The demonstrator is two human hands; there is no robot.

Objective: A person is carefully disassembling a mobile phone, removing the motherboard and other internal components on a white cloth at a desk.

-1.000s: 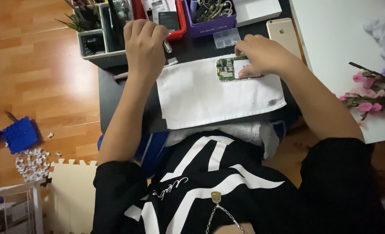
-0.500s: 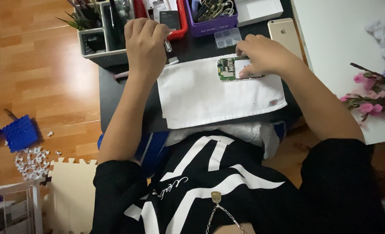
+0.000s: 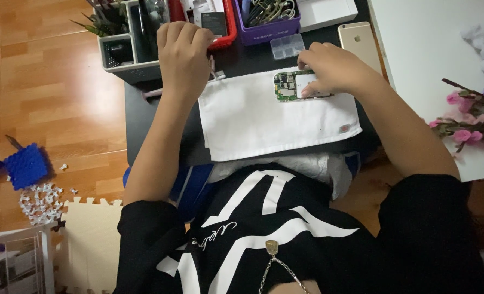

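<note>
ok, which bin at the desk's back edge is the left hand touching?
The red bin: left hand rests on its front rim; purple bin sits apart.

A matt white cloth (image 3: pixel 264 117) lies under a green circuit board (image 3: pixel 286 86); the wood floor (image 3: pixel 46 103) is glossy.

My right hand (image 3: pixel 332 68) presses fingertips on the circuit board (image 3: pixel 293 85) lying on the white cloth (image 3: pixel 264 117); my left hand (image 3: pixel 183 51) rests curled by the red tray (image 3: pixel 230 34).

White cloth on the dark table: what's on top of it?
On the white cloth lies a green circuit board, its right part covered by the right hand. The left hand is beyond the cloth's left corner.
</note>
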